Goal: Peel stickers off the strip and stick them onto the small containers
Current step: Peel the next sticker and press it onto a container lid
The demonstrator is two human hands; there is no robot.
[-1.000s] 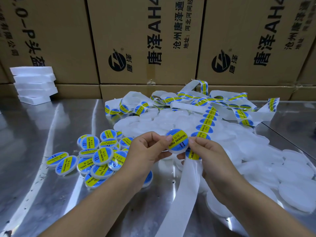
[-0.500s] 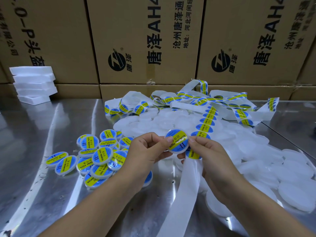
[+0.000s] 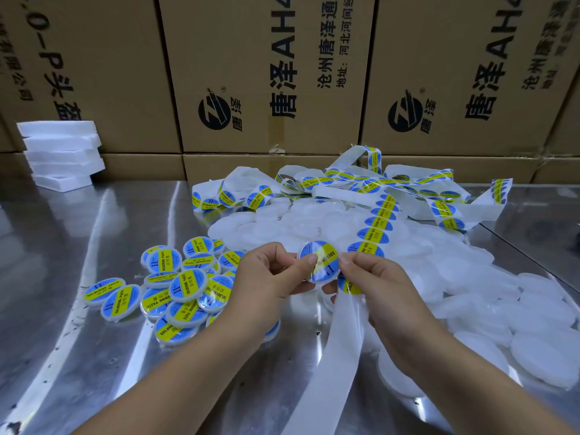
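Front and centre, the small round container (image 3: 318, 262) is held up off the table between both hands, its face covered by a blue sticker with a yellow "SOLDERING PASTE" band. The left hand (image 3: 266, 277) pinches its left edge, thumb tip on the label. The right hand (image 3: 373, 281) pinches the right edge, thumb pressed at the sticker's rim, fingers curled behind. The sticker strip (image 3: 376, 221) runs through that same right hand: loaded with labels going up and away, bare white backing (image 3: 332, 356) trailing down toward the camera. To the left, a heap of labelled containers (image 3: 175, 290) lies on the metal table (image 3: 78, 340). To the right and behind, a spread of plain white containers (image 3: 470, 293), with more tangled strip on top. At the back stand cardboard boxes (image 3: 266, 73), and far left, a stack of white foam pieces (image 3: 62, 152).
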